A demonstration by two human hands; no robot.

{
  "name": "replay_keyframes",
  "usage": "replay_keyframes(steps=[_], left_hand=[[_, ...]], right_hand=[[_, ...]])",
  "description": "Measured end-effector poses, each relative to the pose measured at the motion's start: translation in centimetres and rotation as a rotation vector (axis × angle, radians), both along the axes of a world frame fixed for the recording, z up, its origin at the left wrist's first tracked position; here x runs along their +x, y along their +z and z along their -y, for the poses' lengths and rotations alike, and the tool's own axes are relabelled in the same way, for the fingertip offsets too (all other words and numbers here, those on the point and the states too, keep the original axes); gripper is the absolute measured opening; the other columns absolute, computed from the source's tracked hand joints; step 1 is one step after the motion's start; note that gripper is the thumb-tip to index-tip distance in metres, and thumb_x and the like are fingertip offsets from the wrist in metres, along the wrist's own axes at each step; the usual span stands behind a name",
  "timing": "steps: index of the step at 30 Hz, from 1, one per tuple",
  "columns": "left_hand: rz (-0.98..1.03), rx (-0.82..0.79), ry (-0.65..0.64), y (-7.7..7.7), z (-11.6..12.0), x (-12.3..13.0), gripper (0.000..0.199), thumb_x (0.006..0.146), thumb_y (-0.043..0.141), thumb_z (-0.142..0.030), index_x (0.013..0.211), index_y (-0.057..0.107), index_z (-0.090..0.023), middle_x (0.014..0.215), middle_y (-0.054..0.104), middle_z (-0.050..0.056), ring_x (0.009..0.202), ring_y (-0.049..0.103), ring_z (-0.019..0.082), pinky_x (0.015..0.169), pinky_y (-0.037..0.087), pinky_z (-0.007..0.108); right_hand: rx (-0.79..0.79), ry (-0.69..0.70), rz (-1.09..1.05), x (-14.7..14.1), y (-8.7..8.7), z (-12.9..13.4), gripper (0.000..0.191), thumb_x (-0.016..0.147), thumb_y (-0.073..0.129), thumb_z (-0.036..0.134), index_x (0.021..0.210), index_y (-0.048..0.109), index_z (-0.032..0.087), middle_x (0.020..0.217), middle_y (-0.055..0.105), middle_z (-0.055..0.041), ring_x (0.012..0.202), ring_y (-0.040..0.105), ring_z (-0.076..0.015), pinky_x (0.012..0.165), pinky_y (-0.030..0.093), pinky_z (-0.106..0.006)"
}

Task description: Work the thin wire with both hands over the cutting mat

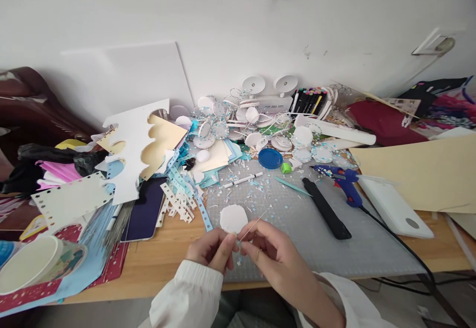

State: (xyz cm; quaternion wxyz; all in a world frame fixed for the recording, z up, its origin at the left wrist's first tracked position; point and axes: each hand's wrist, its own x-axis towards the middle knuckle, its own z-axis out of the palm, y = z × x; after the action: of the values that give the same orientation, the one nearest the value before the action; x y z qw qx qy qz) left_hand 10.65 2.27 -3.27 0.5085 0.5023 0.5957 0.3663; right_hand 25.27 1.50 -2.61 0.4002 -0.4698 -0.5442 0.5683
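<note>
Near the front edge of the grey cutting mat, my left hand (213, 249) is closed, its thumb and fingers pinched at the lower edge of a white round disc (233, 218). Beside it, my right hand (273, 253) is closed in a pinch on a thin wire (256, 225) that slants up to the right. The fingertips of both hands nearly meet just below the disc. A small pale bit shows between them, too small to make out.
A blue glue gun (345, 181), a black tool (325, 209) and a white pen (243, 179) lie on the mat (286, 224). Behind are piled white discs and a blue lid (270, 159). Paper strips (178, 201) and a tub (33, 263) stand left.
</note>
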Motion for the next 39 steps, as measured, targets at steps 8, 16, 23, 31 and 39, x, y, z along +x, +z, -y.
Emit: replay_keyframes(steps=[8, 16, 23, 31, 39], left_hand=[[-0.043, 0.0, 0.007, 0.2, 0.9, 0.4, 0.05, 0.078, 0.05, -0.06, 0.053, 0.057, -0.016, 0.037, 0.045, -0.004, 0.036, 0.033, 0.006, 0.04, 0.026, 0.019], [-0.088, 0.047, -0.103, 0.0, 1.9, 0.1, 0.046, 0.079, 0.049, -0.055, 0.058, 0.062, -0.017, 0.034, 0.045, -0.004, 0.033, 0.038, 0.007, 0.041, 0.029, 0.02], [-0.132, -0.028, -0.085, -0.2, 1.9, 0.1, 0.056, 0.081, 0.044, -0.059, 0.044, 0.051, -0.018, 0.032, 0.038, -0.004, 0.029, 0.034, 0.007, 0.038, 0.027, 0.021], [-0.135, 0.064, -0.103, -1.2, 1.5, 0.0, 0.05, 0.079, 0.048, -0.057, 0.052, 0.059, -0.017, 0.038, 0.045, -0.002, 0.038, 0.038, 0.008, 0.043, 0.03, 0.021], [-0.182, 0.058, -0.071, -0.6, 1.7, 0.3, 0.05, 0.08, 0.048, -0.054, 0.045, 0.049, -0.018, 0.036, 0.038, -0.003, 0.04, 0.034, 0.008, 0.044, 0.026, 0.022]], right_hand=[[0.01, -0.023, 0.052, 0.5, 0.1, 0.8, 0.017, 0.087, 0.056, 0.034, 0.083, 0.06, 0.018, 0.078, 0.061, -0.0024, 0.073, 0.055, -0.0145, 0.063, 0.042, -0.025], [-0.018, -0.048, 0.044, 0.6, -0.1, 1.5, 0.023, 0.085, 0.059, 0.038, 0.074, 0.055, 0.019, 0.07, 0.059, -0.0005, 0.067, 0.055, -0.0126, 0.059, 0.043, -0.023], [-0.132, -0.023, -0.055, 0.8, 0.4, 1.8, 0.023, 0.085, 0.057, 0.042, 0.08, 0.055, 0.02, 0.07, 0.056, 0.0015, 0.052, 0.048, -0.0075, 0.047, 0.043, -0.019], [-0.11, -0.027, -0.032, 0.8, -0.1, 2.0, 0.019, 0.086, 0.058, 0.038, 0.083, 0.06, 0.019, 0.075, 0.061, -0.0012, 0.067, 0.055, -0.0115, 0.052, 0.045, -0.019], [-0.107, -0.027, -0.025, 0.6, 0.0, 2.0, 0.02, 0.086, 0.058, 0.039, 0.086, 0.061, 0.019, 0.076, 0.062, -0.0017, 0.068, 0.056, -0.0128, 0.053, 0.045, -0.021]])
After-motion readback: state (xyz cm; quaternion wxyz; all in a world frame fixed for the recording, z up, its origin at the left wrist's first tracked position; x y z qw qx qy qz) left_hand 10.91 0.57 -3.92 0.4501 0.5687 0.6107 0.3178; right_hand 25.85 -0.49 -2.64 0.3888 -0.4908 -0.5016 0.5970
